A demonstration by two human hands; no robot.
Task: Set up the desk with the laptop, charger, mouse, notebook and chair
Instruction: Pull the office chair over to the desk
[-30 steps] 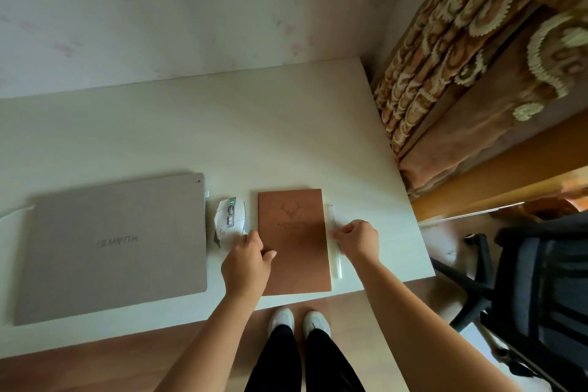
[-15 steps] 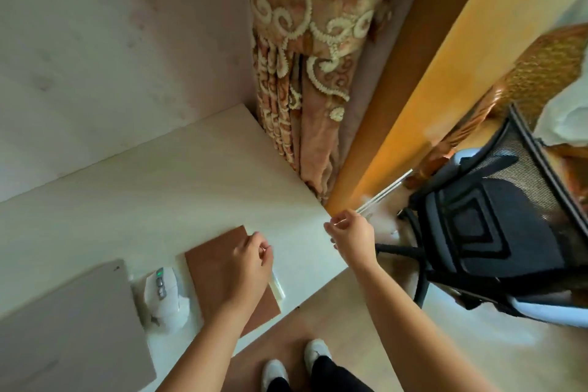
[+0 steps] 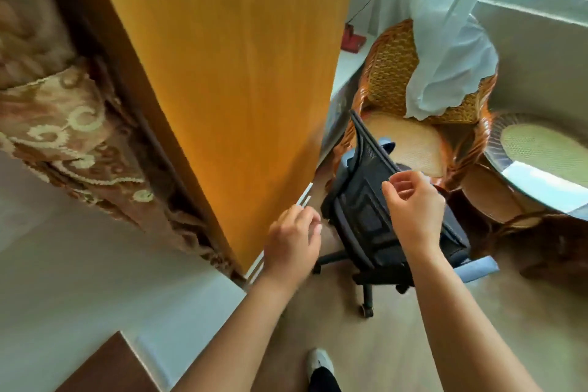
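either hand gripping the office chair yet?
No. Both the left hand and right hand hang empty in the air in front of the office chair, fingers loosely curled, closed on nothing.

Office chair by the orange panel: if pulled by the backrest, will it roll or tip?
The office chair probably rolls easily: a caster sits on smooth floor. Its mesh back may flex slightly. Both hands are open, not gripping.
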